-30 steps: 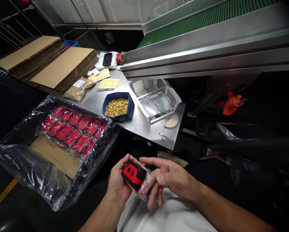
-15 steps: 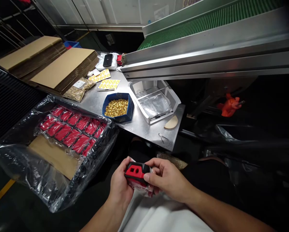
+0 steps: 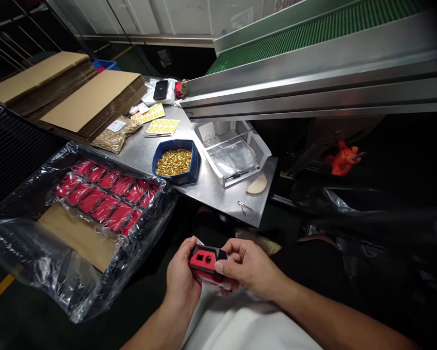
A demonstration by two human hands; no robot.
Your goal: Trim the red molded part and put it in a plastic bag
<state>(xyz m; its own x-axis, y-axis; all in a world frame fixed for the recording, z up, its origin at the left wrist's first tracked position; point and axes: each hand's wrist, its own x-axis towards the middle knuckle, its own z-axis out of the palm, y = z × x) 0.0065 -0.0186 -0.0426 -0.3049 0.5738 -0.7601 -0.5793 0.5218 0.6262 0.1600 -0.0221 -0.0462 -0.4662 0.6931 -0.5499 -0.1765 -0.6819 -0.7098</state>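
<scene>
Both my left hand (image 3: 182,282) and right hand (image 3: 253,270) pinch the red-and-black part (image 3: 205,261) in its slick clear bag (image 3: 224,287); it could slip into my lap.

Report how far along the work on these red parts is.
Done: nothing visibly finished, judging by this view. In hand: the left hand and right hand hold one red-and-black plastic part in a clear bag. Left: rows of red bagged parts fill the plastic-lined carton; the blue bin of brass pieces is full.
</scene>
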